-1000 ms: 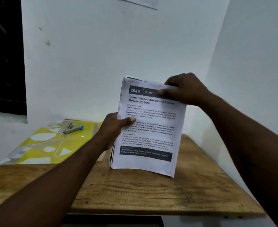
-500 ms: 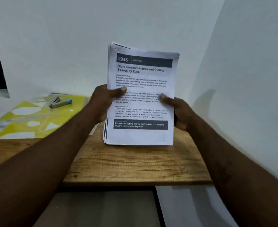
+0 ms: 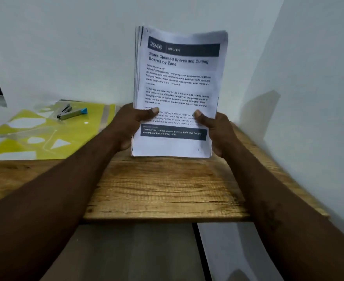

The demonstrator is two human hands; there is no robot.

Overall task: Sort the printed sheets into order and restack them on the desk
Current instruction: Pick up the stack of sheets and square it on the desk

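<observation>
Now the right grip (image 3: 215, 130) has dropped level with the left grip (image 3: 130, 126); both clamp the upright sheets (image 3: 177, 88), probably for squaring.

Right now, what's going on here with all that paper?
A person holds a stack of printed sheets upright over the wooden desk. The left hand grips its left edge and the right hand its right edge, thumbs on the front page, headed 2946, Kitchen. The bottom edge is close to the desk; whether it touches is unclear. To the left, a stapler lies on a yellow folder.
</observation>
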